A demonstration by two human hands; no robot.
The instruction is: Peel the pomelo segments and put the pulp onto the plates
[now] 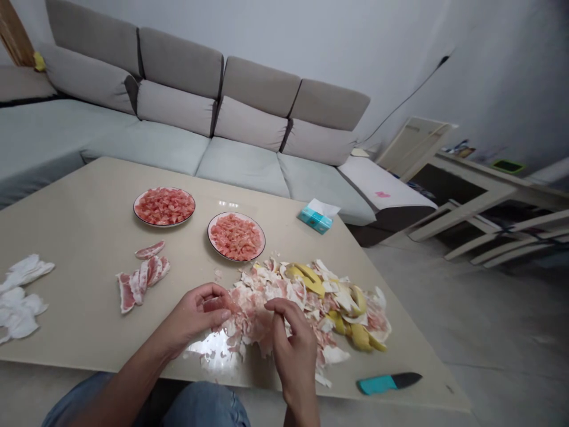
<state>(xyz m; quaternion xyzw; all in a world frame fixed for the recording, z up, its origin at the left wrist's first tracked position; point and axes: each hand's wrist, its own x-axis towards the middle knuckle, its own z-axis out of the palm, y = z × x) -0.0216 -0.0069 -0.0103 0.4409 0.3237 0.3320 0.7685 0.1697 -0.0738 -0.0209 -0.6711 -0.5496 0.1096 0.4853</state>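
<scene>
Pomelo piece (215, 304) here, gripped in the left hand (201, 313), left of the peel heap (331, 302)! Its long axis runs roughly sideways, towards the right hand (294, 344), whose fingers curl nearby, apart; whether they pinch anything, I can't tell.

Smooth glossy tabletop (80, 213), moist rough pulp (164, 206) — matt cloth sofa (242, 166), paper tissues (20, 311), smooth plastic knife handle (377, 384)

A small pink piece of fruit (216, 304) is held in the left fingers (202, 290), at the left edge of the peel heap (288, 290). The heap is loosely formed of torn white and pink scraps, with curled yellow rinds (311, 281) strewn through its right part.
</scene>
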